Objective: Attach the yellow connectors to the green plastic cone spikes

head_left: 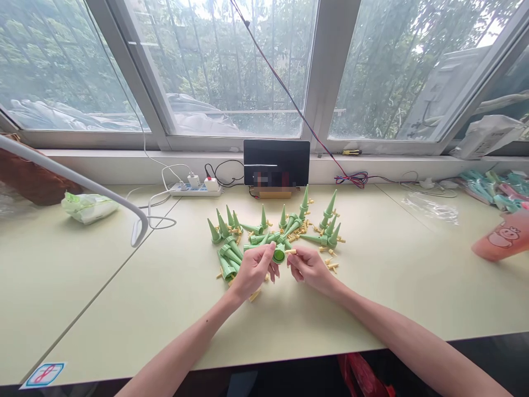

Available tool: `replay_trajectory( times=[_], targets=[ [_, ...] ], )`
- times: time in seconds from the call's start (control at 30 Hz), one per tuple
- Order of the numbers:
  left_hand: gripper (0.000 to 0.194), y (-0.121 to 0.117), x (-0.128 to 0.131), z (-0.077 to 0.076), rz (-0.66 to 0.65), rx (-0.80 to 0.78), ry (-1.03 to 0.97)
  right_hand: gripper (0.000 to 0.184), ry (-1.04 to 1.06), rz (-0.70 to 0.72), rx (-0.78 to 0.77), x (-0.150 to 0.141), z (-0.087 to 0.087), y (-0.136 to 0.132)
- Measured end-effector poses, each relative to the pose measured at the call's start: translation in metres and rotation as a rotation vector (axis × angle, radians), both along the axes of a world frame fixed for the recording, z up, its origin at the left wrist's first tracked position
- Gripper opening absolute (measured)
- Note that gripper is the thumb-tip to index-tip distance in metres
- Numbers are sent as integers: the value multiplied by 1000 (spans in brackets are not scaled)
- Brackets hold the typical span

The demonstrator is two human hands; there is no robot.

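My left hand point(255, 269) is closed around a green plastic cone spike point(279, 254), its round open end turned toward me. Close by on the right, my right hand point(311, 268) pinches a small yellow plastic valve piece point(291, 252) between thumb and fingertips, near the rim of the cone. Behind and to the left of my hands lie several more green cone spikes point(231, 251), some upright and some on their sides. Loose yellow valve pieces point(332, 266) are scattered among them and to the right of my right hand.
A dark tablet point(276, 162) on a stand is at the back, beside a power strip point(196, 189) with plugs and cables. A white lamp arm point(82, 182) reaches in from the left. An orange cup point(502, 236) and bagged items point(490, 187) are at the right.
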State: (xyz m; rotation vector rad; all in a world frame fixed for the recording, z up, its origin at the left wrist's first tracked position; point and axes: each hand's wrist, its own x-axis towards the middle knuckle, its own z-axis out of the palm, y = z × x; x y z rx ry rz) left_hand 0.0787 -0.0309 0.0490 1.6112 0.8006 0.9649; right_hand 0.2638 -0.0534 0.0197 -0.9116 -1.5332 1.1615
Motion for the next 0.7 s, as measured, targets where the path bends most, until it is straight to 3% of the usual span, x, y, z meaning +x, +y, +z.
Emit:
replay_trajectory(
  times=[0.7],
  targets=[
    [36, -3, 2, 1, 32, 9, -31, 44, 36, -23, -25, 5, 2, 2]
  ],
)
